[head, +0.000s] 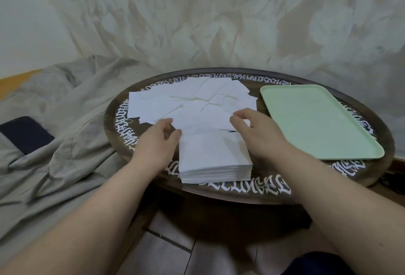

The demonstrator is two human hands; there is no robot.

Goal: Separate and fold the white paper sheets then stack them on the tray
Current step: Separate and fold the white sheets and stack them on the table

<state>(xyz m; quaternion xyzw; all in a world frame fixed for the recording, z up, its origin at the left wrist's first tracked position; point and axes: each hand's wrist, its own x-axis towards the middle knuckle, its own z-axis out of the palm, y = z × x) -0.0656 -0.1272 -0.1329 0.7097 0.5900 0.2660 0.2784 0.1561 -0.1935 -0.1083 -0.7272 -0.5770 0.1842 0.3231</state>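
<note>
A thick neat stack of white paper sheets [213, 158] lies at the near edge of the round dark table [258, 195]. Behind it several loose white sheets [188, 99] are spread in an overlapping pile. My left hand [158, 137] rests at the stack's far left corner, thumb and fingers touching the paper edge. My right hand [256, 131] hovers over the stack's far right corner with fingers curled down onto a sheet. A pale green tray [317, 121] sits to the right on the table, with nothing on it.
Crumpled grey cloth [65, 143] lies left of the table with a dark phone [24, 134] on it. A light curtain [197, 16] hangs behind. Tiled floor [179, 242] shows below the table's edge.
</note>
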